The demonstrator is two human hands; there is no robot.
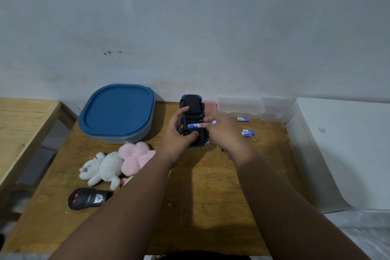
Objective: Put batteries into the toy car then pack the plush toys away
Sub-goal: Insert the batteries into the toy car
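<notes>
Head camera, single wide-angle view, forward and down.
Looks from above the near edge of the wooden table [211, 207] toward the wall [190, 17]; both forearms enter from below.

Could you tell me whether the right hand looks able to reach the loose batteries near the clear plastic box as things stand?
Probably yes. The loose batteries lie on bare table just right of the right hand, with nothing between them; however, that hand already pinches a battery at the toy car.

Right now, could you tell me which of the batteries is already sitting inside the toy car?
The battery lying crosswise in the upturned toy car; the loose batteries lie on the table.
</notes>
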